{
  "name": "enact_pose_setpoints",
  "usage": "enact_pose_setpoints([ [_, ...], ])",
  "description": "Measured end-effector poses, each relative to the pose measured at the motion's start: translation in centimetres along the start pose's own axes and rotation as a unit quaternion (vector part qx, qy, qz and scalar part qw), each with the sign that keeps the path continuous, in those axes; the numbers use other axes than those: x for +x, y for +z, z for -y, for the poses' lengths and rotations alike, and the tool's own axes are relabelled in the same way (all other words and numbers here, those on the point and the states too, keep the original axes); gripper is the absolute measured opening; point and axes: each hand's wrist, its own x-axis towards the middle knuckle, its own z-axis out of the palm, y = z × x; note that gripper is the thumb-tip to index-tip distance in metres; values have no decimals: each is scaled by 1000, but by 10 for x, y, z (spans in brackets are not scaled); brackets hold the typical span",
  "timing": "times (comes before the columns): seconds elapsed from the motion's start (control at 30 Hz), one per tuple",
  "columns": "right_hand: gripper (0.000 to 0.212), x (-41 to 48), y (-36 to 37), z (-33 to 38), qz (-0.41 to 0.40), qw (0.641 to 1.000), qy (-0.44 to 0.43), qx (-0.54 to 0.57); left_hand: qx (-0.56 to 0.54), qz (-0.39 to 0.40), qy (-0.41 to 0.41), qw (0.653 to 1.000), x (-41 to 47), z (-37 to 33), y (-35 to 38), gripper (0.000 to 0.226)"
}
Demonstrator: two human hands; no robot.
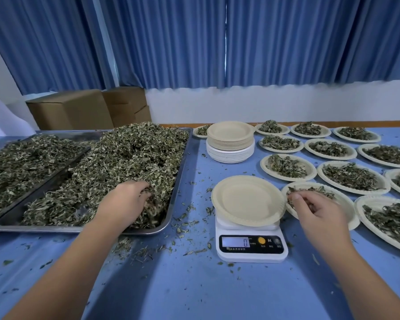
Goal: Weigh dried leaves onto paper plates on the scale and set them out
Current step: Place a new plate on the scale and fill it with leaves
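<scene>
L hand (127, 197) fingers curl round leaves (134, 153) in tray (181, 172); empty plate (247, 199) on scale (252, 250) lies to its right. R hand (314, 209) fingers pinch leaves on full plate (350, 215) just beside.

— Where does your one camera look from?
— From your head, at the near edge of the table (194, 292). It faces forward and tilts down across it toward the curtains (171, 42).
— How near is it?
— Near. Your forearms enter from the bottom corners, left hand (127, 197) in the dried leaves (136, 153), right hand (314, 209) beside the scale (251, 244), which sits just right of centre.
— And how wide?
— Wide: you get the tray (146, 230) at left and the filled plates (351, 176) at right, out to both edges.
— Which views overlap?
— This is your only view.
</scene>
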Motion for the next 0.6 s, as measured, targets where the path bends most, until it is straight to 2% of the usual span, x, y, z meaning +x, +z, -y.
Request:
enact_pose_setpoints([
  [0.13, 18, -1, 0, 1, -1, 1000, 17, 3, 7, -23, 4, 1000, -4, 0, -5, 35],
  [0.37, 18, -2, 0, 4, 1, 1000, 21, -4, -33, -51, 59, 996, -2, -4, -15, 28],
  [0.6, 19, -1, 0, 5, -1, 999, 40, 6, -80, -105, 77, 988, 8, -25, -32, 29],
])
